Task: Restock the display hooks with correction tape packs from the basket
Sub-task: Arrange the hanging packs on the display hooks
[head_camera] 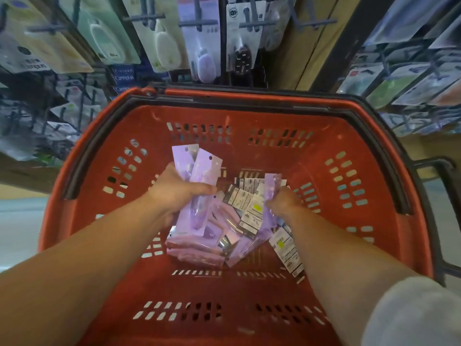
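The red basket (84, 203) is set directly below the rack, presumably so that stock can be lifted straight up to the pegs. Inside it, toward the left, the left hand (179, 193) is curled round a small fan of lilac correction tape packs (199, 168). At least two cards can be made out, held upright with their punched hang-holes uppermost, which is judged to be the way they must be presented to a peg.

Above, and slightly to the right of that hand, the display hooks (198, 21) are seen as grey prongs with crossbars. A hanging lilac pack (203, 58) of the same colour is carried on one of them, so that peg is taken as the likely destination.

Lower down, a loose pile (239, 228) is spread over the basket floor. Some packs are shown face up in lilac and others are turned over to their white printed backs. Because they lie jumbled, they probably have to be aligned in the hand before hanging.

Further right, a single pack (272, 188) is pinched near its lower end by the right hand (284, 201) and stood clear of the pile, seemingly to be added to the bundle opposite. A grey sleeve (411, 313) is visible at the lower right corner. The step is judged to be gathering, and none of these held packs is on a hook yet.
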`<state>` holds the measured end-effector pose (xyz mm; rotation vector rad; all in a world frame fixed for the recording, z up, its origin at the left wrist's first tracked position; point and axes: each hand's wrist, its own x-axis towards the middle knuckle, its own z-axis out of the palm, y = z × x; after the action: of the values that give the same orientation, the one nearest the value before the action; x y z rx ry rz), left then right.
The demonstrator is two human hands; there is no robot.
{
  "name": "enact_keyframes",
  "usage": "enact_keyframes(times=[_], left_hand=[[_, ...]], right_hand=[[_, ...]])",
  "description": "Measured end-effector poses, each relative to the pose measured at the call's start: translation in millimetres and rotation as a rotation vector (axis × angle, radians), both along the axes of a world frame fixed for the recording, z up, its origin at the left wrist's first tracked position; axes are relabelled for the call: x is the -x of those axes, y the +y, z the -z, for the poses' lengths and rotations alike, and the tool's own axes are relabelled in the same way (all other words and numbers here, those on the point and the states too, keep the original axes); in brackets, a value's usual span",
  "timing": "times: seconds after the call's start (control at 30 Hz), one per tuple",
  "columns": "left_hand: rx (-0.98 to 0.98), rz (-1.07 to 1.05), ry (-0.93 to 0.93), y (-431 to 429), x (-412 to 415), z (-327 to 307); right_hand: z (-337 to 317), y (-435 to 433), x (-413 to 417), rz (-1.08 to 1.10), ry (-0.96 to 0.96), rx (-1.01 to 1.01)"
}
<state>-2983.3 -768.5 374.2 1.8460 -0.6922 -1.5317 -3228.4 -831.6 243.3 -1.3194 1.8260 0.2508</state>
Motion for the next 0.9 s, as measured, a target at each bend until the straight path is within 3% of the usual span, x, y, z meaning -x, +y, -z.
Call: enact_keyframes(times=[0.2,0.37,0.53,0.9], left_hand=[[0.007,-0.018,0.087,0.3,3.2,-9.7],[0.042,-0.079,0.172,2.3,4.9,-21.0],[0.084,-0.171,0.203,5.5,9.9,-29.6],[0.271,-0.156,0.352,18.8,33.1,-63.0]], right_hand=[[-9.1,-2.3,-8.1,-0.008,-0.043,-0.041],[-64.1,-4.2,-20.1,-0.077,-0.259,-0.001],[-143.9,-2.1,-26.2,-0.092,-0.463,0.223],[-207.7,42.4,-41.3,0.278,-0.963,0.226]])
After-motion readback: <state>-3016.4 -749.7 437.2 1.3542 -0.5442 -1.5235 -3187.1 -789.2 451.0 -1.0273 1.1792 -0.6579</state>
